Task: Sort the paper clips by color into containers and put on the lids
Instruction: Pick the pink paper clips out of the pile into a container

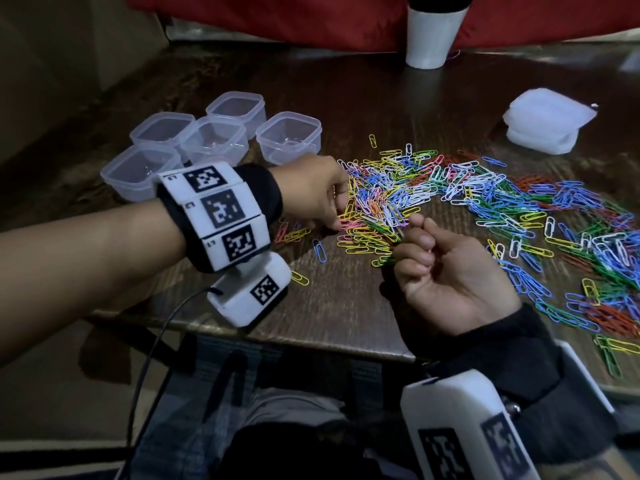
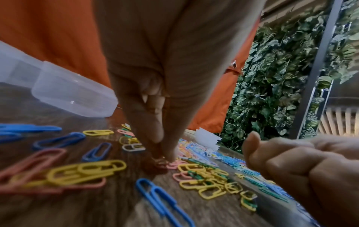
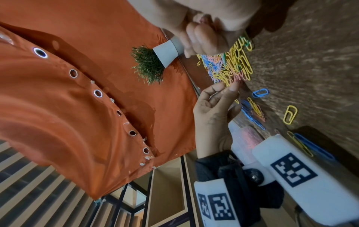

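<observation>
Five clear square plastic containers (image 1: 221,133) stand open and clustered at the left of the dark wooden table (image 1: 346,98), with a stack of translucent white lids (image 1: 547,123) well apart at the far right. Between them sprawls a wide heap of coloured paper clips (image 1: 485,202). The left hand (image 1: 311,192) reaches into the heap's near left edge, fingertips (image 2: 169,155) pressed together on a pink paper clip (image 2: 172,165). The right hand (image 1: 446,275), palm up and fingers curled, holds something thin that cannot be made out. A white cup (image 1: 429,36) stands at the far edge.
</observation>
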Available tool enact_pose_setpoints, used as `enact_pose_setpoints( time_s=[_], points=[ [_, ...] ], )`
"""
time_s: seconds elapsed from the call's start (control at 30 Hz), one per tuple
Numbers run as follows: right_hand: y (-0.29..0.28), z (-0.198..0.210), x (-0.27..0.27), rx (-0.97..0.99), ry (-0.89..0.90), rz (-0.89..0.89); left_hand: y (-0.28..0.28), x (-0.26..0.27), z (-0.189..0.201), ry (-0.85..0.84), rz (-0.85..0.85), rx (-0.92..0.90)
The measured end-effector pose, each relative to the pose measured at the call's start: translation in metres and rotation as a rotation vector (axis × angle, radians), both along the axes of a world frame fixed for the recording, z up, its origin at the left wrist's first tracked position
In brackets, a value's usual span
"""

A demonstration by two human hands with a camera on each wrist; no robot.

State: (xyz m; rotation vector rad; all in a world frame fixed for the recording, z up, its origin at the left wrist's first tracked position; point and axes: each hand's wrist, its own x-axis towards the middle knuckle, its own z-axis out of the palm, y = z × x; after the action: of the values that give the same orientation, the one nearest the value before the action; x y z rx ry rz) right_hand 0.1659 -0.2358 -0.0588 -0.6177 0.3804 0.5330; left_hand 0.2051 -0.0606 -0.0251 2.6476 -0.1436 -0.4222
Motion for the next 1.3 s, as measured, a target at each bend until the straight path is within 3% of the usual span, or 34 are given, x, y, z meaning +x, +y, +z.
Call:
enact_pose_setpoints(
  time_s=[0.27, 0.47, 0.6, 0.77, 1.0, 1.3],
  points=[
    [-0.003, 0.000, 0.000, 0.030, -0.004, -0.046, -0.010, 0.003, -0.001, -0.040, -0.081, 0.090],
    [-0.004, 0.002, 0.000, 0.020, -0.010, -0.038, 0.000, -0.002, -0.005, -0.047, -0.012, 0.068],
    [-0.004, 0.002, -0.001, 0.022, -0.013, -0.035, 0.000, -0.006, -0.004, -0.214, -0.095, 0.243],
    [-0.002, 0.003, -0.001, 0.035, -0.006, -0.036, -0.006, -0.003, -0.004, -0.161, -0.192, 0.239],
    [-0.001, 0.003, -0.001, 0.026, 0.000, -0.053, -0.012, -0.011, -0.010, -0.252, -0.334, 0.536],
    [0.003, 0.003, -0.003, 0.107, 0.007, -0.100, -0.002, -0.012, 0.003, -0.180, -0.235, 0.283]
  ],
)
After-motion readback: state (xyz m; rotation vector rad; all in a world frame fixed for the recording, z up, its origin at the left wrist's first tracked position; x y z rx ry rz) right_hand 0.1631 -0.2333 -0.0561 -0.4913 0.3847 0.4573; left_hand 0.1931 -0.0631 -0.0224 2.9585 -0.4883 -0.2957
